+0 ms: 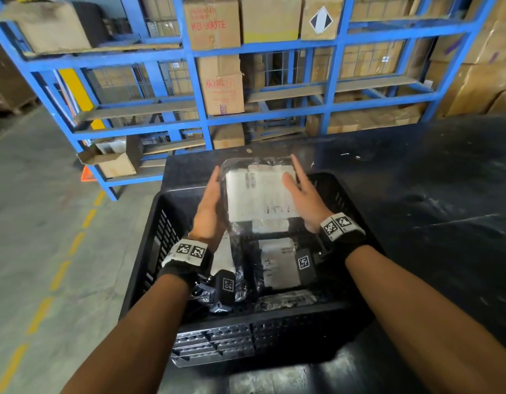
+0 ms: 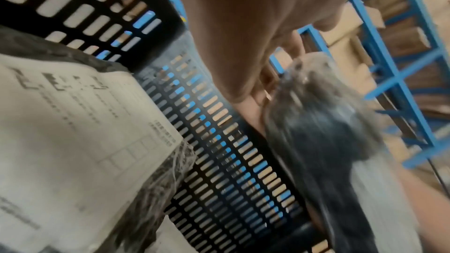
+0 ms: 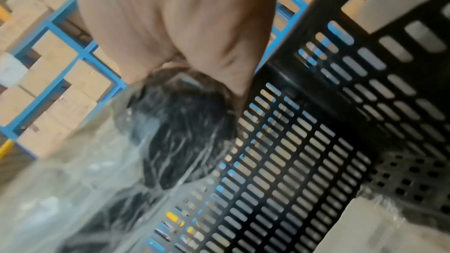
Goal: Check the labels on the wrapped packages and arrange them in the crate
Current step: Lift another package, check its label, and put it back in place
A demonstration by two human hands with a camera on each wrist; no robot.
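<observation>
Two hands on one item. Your left hand (image 1: pixel 210 207) and right hand (image 1: pixel 301 194) flank a wrapped package (image 1: pixel 260 194), palms against its 9 o'clock and 3 o'clock edges, fingers (image 1: pixel 297 169) nearly straight along the sides, right thumb laid over the label. The grip is a flat squeeze between the palms, not a curled clutch.

Item held: dark contents under clear film, white label (image 1: pixel 261 199) facing up toward you, print too blurred to read. It hangs above the far half of the black crate (image 1: pixel 246 336), toward 12 o'clock, not yet resting on anything as far as the head view shows.

Items already in the crate: one labelled package (image 1: pixel 278 264) near centre, label up; another (image 2: pixel 73 132) at 9 o'clock beneath your left wrist, also label up. How many more lie below cannot be told.

Crate sits on the dark worktop (image 1: pixel 430 209); blue racking (image 1: pixel 200 89) with cartons stands beyond at 12 o'clock.

Step in hand, by my judgement: label check ending, placement starting. Next move calls for lowering the package level into the open far section, label kept upward, and spreading both palms only once it bears on the floor of the crate or on the packages below. The film looks slippery, so keep even pressure.
</observation>
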